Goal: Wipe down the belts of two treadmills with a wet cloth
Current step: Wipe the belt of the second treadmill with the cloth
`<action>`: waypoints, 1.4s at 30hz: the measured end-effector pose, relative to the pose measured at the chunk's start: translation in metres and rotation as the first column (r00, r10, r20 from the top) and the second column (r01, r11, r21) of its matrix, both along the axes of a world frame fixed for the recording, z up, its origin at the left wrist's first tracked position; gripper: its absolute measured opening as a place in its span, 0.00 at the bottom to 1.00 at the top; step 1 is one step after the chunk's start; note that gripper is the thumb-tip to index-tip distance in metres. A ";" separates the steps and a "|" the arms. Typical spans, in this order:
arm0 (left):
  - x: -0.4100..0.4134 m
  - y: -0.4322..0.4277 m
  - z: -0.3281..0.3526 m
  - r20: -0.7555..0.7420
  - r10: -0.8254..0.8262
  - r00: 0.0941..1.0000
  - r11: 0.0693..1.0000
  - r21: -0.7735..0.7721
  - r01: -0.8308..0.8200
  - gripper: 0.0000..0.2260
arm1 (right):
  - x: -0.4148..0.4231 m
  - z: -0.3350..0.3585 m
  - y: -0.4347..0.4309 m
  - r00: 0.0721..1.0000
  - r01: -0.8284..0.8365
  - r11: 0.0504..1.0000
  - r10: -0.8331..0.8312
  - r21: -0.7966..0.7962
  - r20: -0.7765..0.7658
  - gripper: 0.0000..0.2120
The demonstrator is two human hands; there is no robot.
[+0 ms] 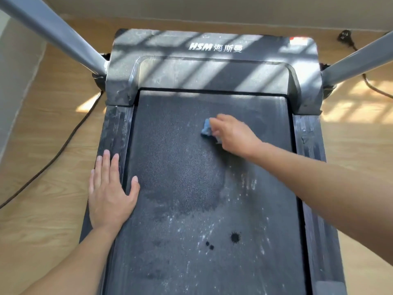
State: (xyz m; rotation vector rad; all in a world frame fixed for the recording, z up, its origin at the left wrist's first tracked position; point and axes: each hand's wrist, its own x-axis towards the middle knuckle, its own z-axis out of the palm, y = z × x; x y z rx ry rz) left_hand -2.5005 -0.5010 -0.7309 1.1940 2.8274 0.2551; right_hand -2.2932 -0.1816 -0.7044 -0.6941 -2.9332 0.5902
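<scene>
Blue cloth (206, 128) is being pressed against the dusty black belt (191, 209) of the treadmill (214, 47), up toward the front end and a little right of the middle. The right hand (232, 134) is bunching it, fingers curled together around the wad so that only a small piece is sticking out to the left of the fingertips. The left hand (110, 190) is lying flat, fingers spread and straight, holding nothing; its palm is resting across the left side rail (116, 128) with the thumb reaching onto the edge of the belt, seemingly bracing the body.

A darker, damp-looking patch is showing in the centre of the belt, while pale dust streaks and a few dark splotches (235, 237) are sitting nearer the person and along the right side. Judging from that, the wiping is only partly done on this belt, and a second treadmill is not in view.

To do this step well, the person is probably best off opening the cloth wider for more contact, pressing firmly, and working in overlapping strokes across the full width, moving steadily back toward the dusty near end.
</scene>
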 end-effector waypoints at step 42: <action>0.001 0.002 -0.002 -0.025 -0.002 1.000 1.000 -0.010 0.002 0.36 | 0.062 -0.005 -0.011 0.932 0.361 0.932 -0.361 -0.029 0.014 0.10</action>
